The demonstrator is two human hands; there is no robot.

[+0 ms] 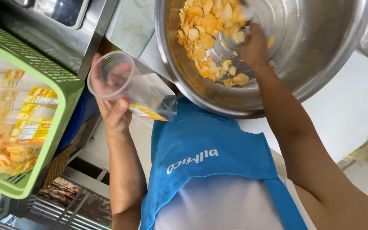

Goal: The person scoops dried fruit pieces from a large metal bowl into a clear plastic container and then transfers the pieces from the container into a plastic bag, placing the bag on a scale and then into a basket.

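white worktop w/ big steel bowl — right hand inside, fingers curled on chips, left hand clamped round clear cup, mouth tilted away from bowl — bowl to its right.

The right hand is blurred, and its fingertips are lost among the chips. The bowl beyond those fingers runs off the top edge. The cup hides the left hand's fingers.
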